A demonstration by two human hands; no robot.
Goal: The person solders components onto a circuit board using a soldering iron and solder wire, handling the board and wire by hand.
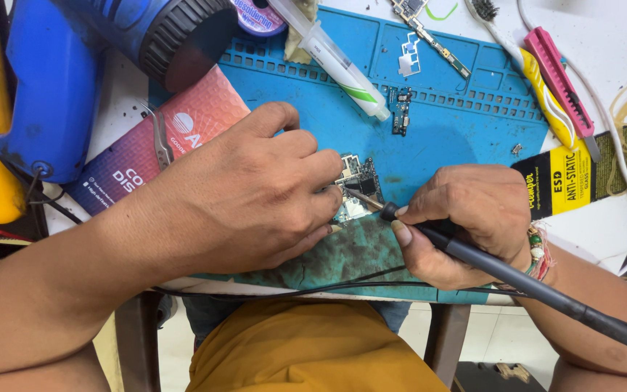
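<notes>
**Currently: iron tip on board, left hand steadying**

Nearest me, my right hand (466, 218) is clenched around a black soldering iron (517, 279), pen-style. Its handle runs back toward my right elbow; the long axis slants up and left, and the thin tip lands on the circuit board (357, 187). So the board lies just left of and slightly beyond my right grip, touching the tip.

My left hand (255, 192) covers the board's left part, fingertips pressing it onto the blue work mat (466, 123); fingers curled over it, pinning rather than lifting. Left hand is the nearer one to the board.

Board: small, dark, densely populated, metal shields showing; partly hidden.

Farther out: a smaller board piece (400, 110), a syringe (339, 62), a blue heat gun (110, 58).
</notes>
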